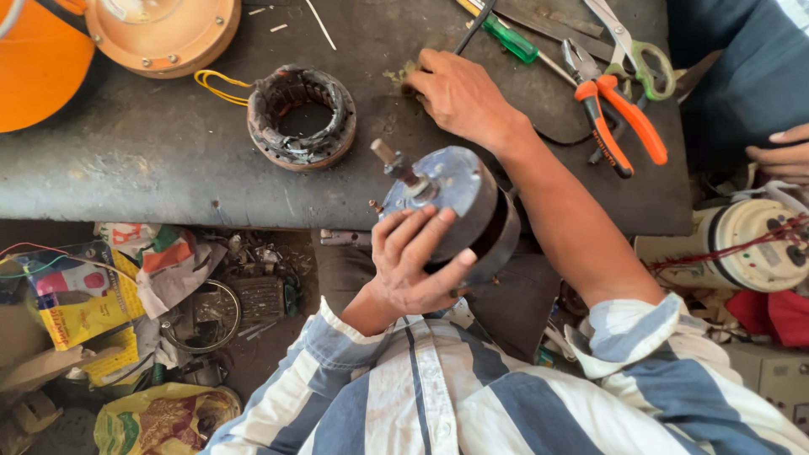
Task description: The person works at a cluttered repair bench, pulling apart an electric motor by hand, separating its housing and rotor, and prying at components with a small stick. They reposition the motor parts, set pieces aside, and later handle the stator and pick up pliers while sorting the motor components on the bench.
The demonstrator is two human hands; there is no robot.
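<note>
— What are you holding, closest to you?

— I'm gripping one motor [468,211] in my left hand [413,270], fingers wrapped over its blue-grey end cap. It's sitting just off the near edge of the worktop [126,160], above my lap. Its shaft [392,160] is pointing up and left, away from me, so the long axis is running from my chest toward the winding.

— And the other hand?

— My right hand [459,97] is reaching farther out, resting knuckles-up on the worktop with the fingers curled over something dark and thin. I can't tell exactly what it is, or how tightly I'm pinching it. The two hands are well apart, the left nearer the motor, the right beyond it.

— What's lying past the motor?

— One burnt stator winding [301,118], a ring lying flat just left of the shaft tip, with yellow leads [215,84] trailing off its left side. To the right: one pair of orange pliers [611,114], one green screwdriver [510,38], one pair of scissors [636,50]. At the far left corner, an orange housing [164,29]. Another person's hand [784,156] is showing at the right edge.
</note>
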